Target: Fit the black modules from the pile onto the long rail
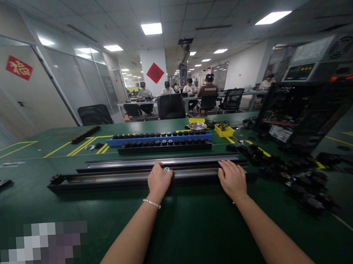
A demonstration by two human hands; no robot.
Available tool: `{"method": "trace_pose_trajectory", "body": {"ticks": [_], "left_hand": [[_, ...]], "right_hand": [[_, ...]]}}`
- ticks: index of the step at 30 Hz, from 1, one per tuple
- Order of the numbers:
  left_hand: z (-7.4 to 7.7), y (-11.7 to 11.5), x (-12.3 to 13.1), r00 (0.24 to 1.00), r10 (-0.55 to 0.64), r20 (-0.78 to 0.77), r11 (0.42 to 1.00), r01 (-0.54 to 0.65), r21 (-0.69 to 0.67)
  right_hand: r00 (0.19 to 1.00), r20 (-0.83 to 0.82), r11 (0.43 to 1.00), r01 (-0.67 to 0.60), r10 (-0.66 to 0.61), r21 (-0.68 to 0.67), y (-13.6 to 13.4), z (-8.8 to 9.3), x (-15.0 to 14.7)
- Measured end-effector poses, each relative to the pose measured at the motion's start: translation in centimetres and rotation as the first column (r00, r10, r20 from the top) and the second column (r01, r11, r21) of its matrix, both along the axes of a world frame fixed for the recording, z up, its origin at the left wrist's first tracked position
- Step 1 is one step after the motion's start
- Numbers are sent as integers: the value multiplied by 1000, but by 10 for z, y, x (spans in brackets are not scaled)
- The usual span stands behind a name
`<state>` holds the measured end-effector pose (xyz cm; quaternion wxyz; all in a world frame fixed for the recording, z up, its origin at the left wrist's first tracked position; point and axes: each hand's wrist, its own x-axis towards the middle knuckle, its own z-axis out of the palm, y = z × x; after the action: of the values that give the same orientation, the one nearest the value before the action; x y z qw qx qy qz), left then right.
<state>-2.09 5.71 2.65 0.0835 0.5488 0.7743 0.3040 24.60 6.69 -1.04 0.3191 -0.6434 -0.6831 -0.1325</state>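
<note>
A long black channel rail (107, 181) with a metallic inner strip lies across the green table in front of me. My left hand (160, 181) is closed at the middle of the rail, thumb and fingers around a small silver-and-black part (167, 170). Near the rail's right end, my right hand (233, 178) rests over the edge with its fingers bent; what lies under them is hidden. Just behind runs a second rail (121, 163). Small black parts (58, 179) sit at the front rail's left end.
Farther back, a blue rail (162, 139) and a black rail (165, 148) carry several round parts. A metal bowl (197, 126) and yellow tray (224, 130) stand behind. Loose black parts (308, 191) and an open computer case (289, 117) are at right. People sit at far tables.
</note>
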Motion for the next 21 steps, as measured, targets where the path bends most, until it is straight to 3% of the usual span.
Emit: {"method": "trace_pose_trajectory", "body": {"ticks": [4, 9, 14, 21], "left_hand": [[-3, 0, 2, 1000, -20, 8, 1000, 19, 17], [-7, -5, 0, 996, -62, 60, 996, 58, 67], [-11, -7, -4, 986, -107, 127, 987, 90, 131], [-9, -7, -4, 976, -115, 182, 980, 82, 179]], "right_hand": [[962, 3, 961, -272, 272, -39, -7, 8, -51], [914, -106, 908, -403, 392, -115, -14, 12, -113], [926, -174, 915, -365, 336, -174, -17, 16, -150], [944, -253, 949, -258, 209, -178, -13, 19, -164]]}}
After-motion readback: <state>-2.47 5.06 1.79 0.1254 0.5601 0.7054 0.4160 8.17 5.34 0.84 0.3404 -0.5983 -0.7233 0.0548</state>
